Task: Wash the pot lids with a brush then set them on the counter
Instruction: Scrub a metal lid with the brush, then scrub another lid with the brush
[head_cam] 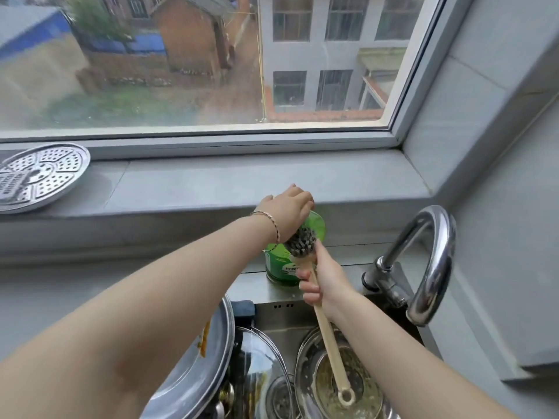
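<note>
Pot lids (193, 367) of steel and glass lie in the steel sink (278, 316). Left hand (287, 210), arm outstretched, curls over the top of a green plastic bottle (279, 267); right hand (320, 284) clasps the wooden-handled bristle brush (324, 326), head raised against the bottle.

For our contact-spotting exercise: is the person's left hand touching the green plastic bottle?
Touching. The head view shows the left hand with its fingers curled over the top of the green plastic bottle.

Both bare forearms reach forward. The left hand (287, 207), palm down, curls its fingers over the top of a bottle (279, 269). The right hand (320, 282), lower and just beside it, grips a brush (328, 334) by its handle, thumb pointing up along it.
</note>
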`<state>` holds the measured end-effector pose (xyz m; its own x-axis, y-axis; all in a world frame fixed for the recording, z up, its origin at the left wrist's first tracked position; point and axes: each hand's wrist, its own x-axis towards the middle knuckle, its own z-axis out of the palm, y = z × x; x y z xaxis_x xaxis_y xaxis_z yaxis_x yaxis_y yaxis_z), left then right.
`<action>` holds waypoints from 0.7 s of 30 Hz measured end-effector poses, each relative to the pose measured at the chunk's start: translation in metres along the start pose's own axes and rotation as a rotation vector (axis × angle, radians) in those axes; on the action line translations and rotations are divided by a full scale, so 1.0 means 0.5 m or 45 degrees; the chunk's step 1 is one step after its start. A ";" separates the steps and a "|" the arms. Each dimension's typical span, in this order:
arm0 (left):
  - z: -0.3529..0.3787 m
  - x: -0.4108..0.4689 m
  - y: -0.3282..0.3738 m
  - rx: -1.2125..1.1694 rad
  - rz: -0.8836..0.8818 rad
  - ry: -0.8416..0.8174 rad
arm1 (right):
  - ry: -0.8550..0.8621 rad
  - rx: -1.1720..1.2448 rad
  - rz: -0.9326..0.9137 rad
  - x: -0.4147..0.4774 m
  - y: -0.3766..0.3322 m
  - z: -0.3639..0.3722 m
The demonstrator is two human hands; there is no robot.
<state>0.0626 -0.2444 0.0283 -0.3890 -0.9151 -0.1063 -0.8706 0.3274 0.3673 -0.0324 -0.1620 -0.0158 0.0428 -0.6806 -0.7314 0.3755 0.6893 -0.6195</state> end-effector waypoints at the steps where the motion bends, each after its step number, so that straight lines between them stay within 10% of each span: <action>1: 0.003 0.002 -0.001 0.013 -0.008 -0.022 | 0.004 0.005 0.001 -0.004 0.002 -0.001; 5: -0.017 -0.002 0.009 0.054 -0.036 -0.048 | 0.000 -0.038 -0.029 -0.034 0.010 -0.011; 10: 0.012 -0.141 -0.007 -0.603 -0.270 0.470 | 0.070 -0.339 -0.143 -0.094 0.047 -0.042; 18: 0.252 -0.543 -0.104 -2.040 -1.804 0.157 | 0.182 -0.881 -0.173 -0.154 0.186 -0.121; 21: 0.274 -0.613 -0.150 -2.115 -2.051 0.489 | 0.213 -0.995 -0.184 -0.162 0.225 -0.137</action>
<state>0.2059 0.0436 -0.0933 0.3256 -0.1983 -0.9245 0.6652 -0.6468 0.3730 -0.0571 -0.0125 -0.0458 -0.1188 -0.7727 -0.6236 -0.3912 0.6137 -0.6858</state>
